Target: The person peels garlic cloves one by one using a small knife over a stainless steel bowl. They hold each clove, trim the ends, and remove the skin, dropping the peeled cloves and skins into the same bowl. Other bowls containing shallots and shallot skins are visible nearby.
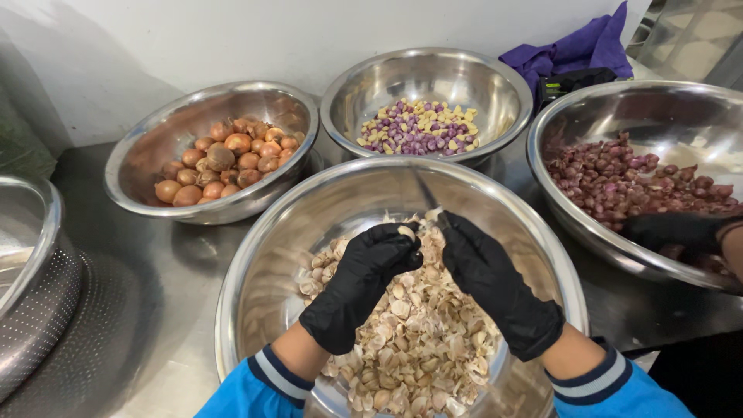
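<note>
**Asha:** While both hands hover over the big steel bowl [255,255] at the lower middle of the frame, what exactly are they holding?

**Ben:** The left hand [364,282], in a black glove, is curled shut and pinches a garlic clove [405,231] between thumb and fingertips. The right hand [495,286], gloved too, is closed around a small knife [425,193], whose thin blade points up and away, just above the clove.

**Asha:** And the clove sits where?

**Ben:** At the left fingertips, over the heap of garlic cloves and skins [410,340] that fills the bowl's bottom.

**Asha:** How would you judge it handles?

**Ben:** Light and small, firm inside, with a dry papery skin that flakes and slides. I would say it slips easily in a glove, so it is best gripped by its flat sides, leaving the end free for the blade.

**Asha:** What else is around?

**Ben:** At the upper left a bowl of brown onions [224,159]; at the upper middle a bowl of purple and yellow peeled pieces [418,128]; at the right a bowl of dark red shallots [627,178], where another person's gloved hand [673,231] rests on the rim. A purple cloth [573,48] lies at the top right, and a perforated colander [39,310] sits at the left edge.
</note>
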The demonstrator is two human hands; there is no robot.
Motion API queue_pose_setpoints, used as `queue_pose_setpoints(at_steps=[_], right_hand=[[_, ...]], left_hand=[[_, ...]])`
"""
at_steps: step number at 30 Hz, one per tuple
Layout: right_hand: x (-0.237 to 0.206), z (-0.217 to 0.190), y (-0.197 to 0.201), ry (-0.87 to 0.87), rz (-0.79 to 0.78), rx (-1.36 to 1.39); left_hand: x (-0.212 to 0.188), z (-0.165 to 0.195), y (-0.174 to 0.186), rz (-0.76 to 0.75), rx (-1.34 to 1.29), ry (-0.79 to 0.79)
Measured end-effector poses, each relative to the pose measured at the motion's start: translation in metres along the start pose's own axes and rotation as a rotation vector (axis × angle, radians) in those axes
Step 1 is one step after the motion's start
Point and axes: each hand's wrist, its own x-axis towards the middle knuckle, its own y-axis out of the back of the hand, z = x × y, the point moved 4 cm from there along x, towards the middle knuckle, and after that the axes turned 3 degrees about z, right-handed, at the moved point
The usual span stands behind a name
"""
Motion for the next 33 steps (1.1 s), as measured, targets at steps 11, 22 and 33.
queue_pose_setpoints(at_steps=[11,22,33], right_hand=[[0.001,-0.035,0.001,-0.28,-0.039,-0.07],[0.009,-0.086,-0.01,0.029,-0.103,-0.227],[0.003,-0.035,-0.009,-0.151,-0.017,-0.177]], left_hand=[[-0.004,0.009,-0.009,0.078,-0.05,0.015],[-0.003,-0.018,0.002,0.096,-0.116,-0.139],[-0.004,-0.018,-0.005,0.146,0.0,-0.237]])
